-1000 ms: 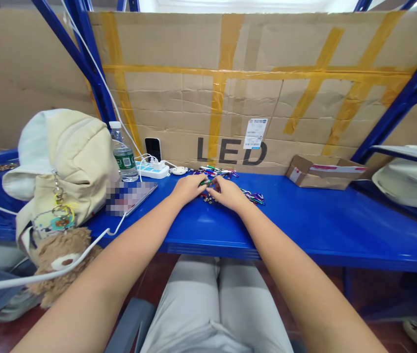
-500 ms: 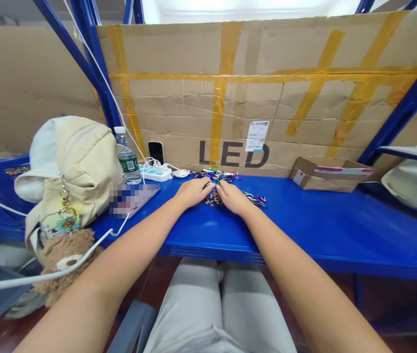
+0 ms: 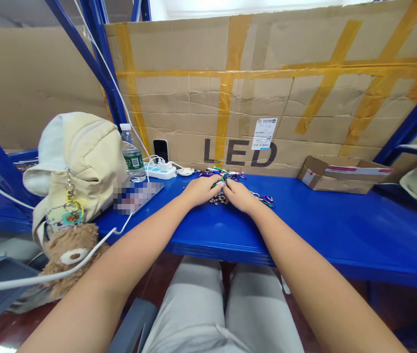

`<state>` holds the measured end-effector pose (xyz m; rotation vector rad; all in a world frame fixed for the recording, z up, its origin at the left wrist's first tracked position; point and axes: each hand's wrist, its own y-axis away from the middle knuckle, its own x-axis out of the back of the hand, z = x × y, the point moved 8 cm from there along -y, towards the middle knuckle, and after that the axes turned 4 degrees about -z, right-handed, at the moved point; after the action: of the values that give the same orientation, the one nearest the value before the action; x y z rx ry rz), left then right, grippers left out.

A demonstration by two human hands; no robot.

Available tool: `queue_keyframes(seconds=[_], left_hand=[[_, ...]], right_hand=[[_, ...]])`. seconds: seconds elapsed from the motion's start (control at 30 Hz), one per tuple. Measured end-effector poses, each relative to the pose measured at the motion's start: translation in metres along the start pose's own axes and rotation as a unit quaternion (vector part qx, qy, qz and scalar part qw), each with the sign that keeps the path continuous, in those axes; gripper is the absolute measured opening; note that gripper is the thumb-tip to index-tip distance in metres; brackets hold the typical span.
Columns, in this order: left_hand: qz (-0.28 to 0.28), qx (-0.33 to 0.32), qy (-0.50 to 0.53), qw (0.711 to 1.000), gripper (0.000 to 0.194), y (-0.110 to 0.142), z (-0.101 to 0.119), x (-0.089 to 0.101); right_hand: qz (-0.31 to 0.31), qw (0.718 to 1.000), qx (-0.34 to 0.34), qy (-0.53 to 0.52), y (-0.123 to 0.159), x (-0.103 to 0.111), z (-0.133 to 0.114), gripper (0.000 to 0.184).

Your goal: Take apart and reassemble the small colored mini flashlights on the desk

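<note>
My left hand [image 3: 201, 190] and my right hand [image 3: 238, 195] meet over the blue tabletop, fingertips almost touching. Between the left thumb and fingers is a small, shiny green piece [image 3: 215, 185], too small to name surely. The right fingers are pinched close beside its end; what they grip is mostly hidden. Just below the fingertips lie several small gold-brown pieces [image 3: 219, 198]. Behind the hands is a heap of thin, shiny coloured pieces [image 3: 226, 171], partly covered by the fingers. More such coloured pieces [image 3: 267, 200] lie right of my right hand.
On the left are a cream backpack [image 3: 92, 152] with a plush charm [image 3: 74, 250], a water bottle [image 3: 134, 159], a phone [image 3: 145, 196] on a cable and a white power strip [image 3: 160, 170]. A cardboard box [image 3: 344, 179] stands right, against a tall cardboard panel [image 3: 194, 108].
The camera view has turned slightly left, so everything appears a little further right. My hands stay together above the small pieces, with the green piece showing more clearly between them.
</note>
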<state>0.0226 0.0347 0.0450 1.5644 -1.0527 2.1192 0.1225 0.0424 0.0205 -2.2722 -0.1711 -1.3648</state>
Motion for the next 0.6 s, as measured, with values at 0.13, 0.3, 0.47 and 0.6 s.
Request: queue_keyframes(seconds=[0.13,0.3,0.47,0.6], left_hand=[[0.007,0.011,-0.013,1.0,0.038,0.0012,-0.0036,0.0017],[0.037,0.029,-0.002,0.999,0.039,0.0032,-0.0092,0.0058],[0.01,-0.012,0.017,1.0,0.038,0.0019,-0.0045,0.002],[0.005,-0.02,0.021,1.0,0.039,0.0012,-0.0042,0.002]], right_hand=[[0.016,1.0,0.014,-0.006,0.0006,0.0039,-0.0042,0.024],[0.01,1.0,0.005,-0.006,0.0009,0.0045,-0.0029,0.024],[0.005,1.0,-0.004,-0.017,0.0014,0.0047,0.0,0.026],[-0.006,0.999,0.003,-0.043,0.0023,0.0038,-0.002,0.029]])
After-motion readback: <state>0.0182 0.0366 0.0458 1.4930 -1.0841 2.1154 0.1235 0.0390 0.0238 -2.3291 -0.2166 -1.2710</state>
